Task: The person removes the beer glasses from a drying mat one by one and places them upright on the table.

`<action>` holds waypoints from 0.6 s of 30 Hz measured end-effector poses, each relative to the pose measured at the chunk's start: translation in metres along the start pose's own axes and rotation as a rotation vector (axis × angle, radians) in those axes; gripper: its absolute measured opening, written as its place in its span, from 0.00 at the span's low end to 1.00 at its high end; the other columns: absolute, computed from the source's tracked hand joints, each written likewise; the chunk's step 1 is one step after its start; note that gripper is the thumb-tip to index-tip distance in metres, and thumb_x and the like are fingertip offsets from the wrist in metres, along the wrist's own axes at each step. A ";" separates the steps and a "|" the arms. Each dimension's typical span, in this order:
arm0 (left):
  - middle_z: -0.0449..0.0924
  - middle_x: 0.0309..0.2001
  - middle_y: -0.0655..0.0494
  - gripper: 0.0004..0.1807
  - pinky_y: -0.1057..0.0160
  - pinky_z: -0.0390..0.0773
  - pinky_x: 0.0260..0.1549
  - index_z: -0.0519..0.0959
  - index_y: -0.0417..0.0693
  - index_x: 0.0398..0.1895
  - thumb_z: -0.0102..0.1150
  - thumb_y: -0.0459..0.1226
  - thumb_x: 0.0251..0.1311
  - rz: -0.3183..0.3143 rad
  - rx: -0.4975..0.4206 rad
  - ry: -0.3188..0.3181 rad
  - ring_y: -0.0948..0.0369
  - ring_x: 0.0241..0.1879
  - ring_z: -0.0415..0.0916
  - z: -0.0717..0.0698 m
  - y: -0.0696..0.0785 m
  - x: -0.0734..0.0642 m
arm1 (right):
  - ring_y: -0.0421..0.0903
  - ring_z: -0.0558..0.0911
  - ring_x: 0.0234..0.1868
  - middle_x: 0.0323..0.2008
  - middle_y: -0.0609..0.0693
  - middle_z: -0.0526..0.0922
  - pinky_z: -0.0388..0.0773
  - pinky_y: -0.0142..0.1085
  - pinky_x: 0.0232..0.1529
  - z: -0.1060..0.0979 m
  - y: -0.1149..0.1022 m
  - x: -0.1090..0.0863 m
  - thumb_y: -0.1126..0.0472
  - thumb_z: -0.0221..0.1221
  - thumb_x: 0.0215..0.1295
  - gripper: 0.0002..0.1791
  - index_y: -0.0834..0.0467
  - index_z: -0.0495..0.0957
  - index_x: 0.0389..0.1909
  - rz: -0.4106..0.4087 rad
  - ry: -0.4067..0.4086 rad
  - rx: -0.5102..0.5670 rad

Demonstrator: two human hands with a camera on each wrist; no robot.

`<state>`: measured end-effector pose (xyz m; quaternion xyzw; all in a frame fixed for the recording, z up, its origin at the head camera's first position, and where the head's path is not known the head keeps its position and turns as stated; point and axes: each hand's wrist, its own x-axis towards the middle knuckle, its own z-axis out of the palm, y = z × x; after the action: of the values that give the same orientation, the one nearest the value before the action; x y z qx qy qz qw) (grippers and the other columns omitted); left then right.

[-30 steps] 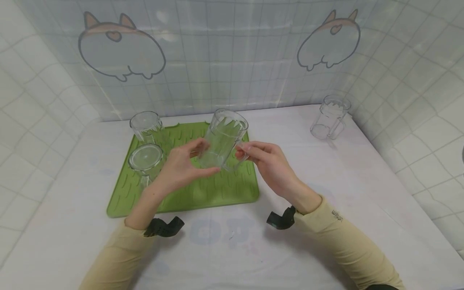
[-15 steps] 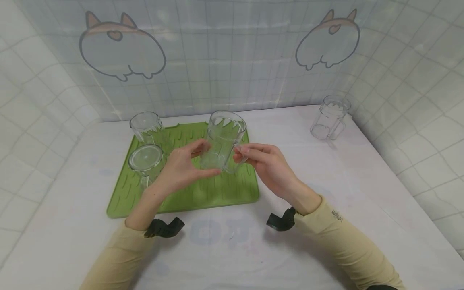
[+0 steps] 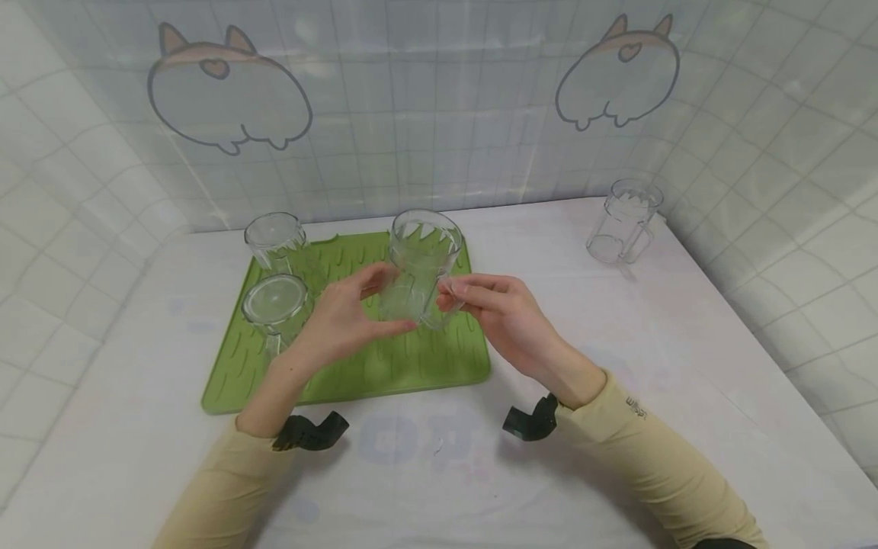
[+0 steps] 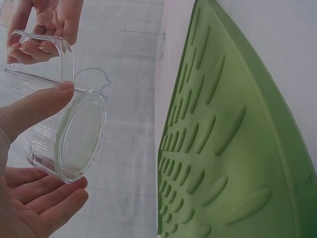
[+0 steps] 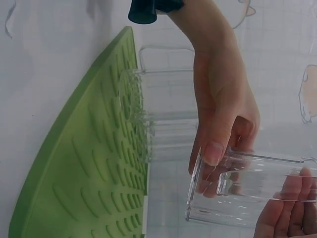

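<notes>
Holding glass mug [image 3: 425, 255] over green mat [image 3: 411, 370], not touching down; roughly upright along long axis, mouth up. Gripping base [image 4: 81, 134] from left with left hand [image 3: 345, 309], pinching handle [image 4: 68, 59] from right with right hand [image 3: 507, 311]. Equally near either.

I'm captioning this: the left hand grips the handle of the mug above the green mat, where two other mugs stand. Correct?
Wrong hand: the head view shows the right hand gripping the handle of the mug above the green mat, where two other mugs stand. The left hand is at its lower body.
</notes>
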<state>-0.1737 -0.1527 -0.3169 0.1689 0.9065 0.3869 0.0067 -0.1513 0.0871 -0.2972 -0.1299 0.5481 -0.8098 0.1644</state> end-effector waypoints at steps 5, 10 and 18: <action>0.72 0.58 0.58 0.43 0.51 0.72 0.59 0.67 0.56 0.60 0.73 0.57 0.39 0.011 0.013 0.006 0.54 0.60 0.69 0.000 -0.002 0.000 | 0.48 0.80 0.42 0.35 0.52 0.83 0.63 0.44 0.65 0.001 0.001 0.000 0.66 0.55 0.65 0.09 0.61 0.83 0.39 0.004 0.002 0.004; 0.72 0.58 0.58 0.43 0.51 0.71 0.59 0.67 0.56 0.61 0.72 0.58 0.39 0.012 0.025 0.012 0.54 0.61 0.68 0.000 -0.002 0.000 | 0.48 0.80 0.42 0.35 0.52 0.83 0.61 0.43 0.65 0.002 0.001 -0.001 0.66 0.55 0.65 0.09 0.60 0.83 0.38 0.007 0.001 0.006; 0.71 0.60 0.54 0.45 0.49 0.70 0.60 0.64 0.53 0.64 0.72 0.56 0.41 0.010 0.029 -0.005 0.52 0.62 0.67 0.000 -0.002 0.000 | 0.48 0.79 0.42 0.35 0.51 0.84 0.60 0.44 0.66 0.002 0.001 -0.002 0.66 0.55 0.65 0.09 0.59 0.83 0.38 0.006 0.000 0.006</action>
<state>-0.1747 -0.1543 -0.3183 0.1747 0.9111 0.3734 0.0045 -0.1491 0.0860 -0.2974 -0.1276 0.5459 -0.8109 0.1674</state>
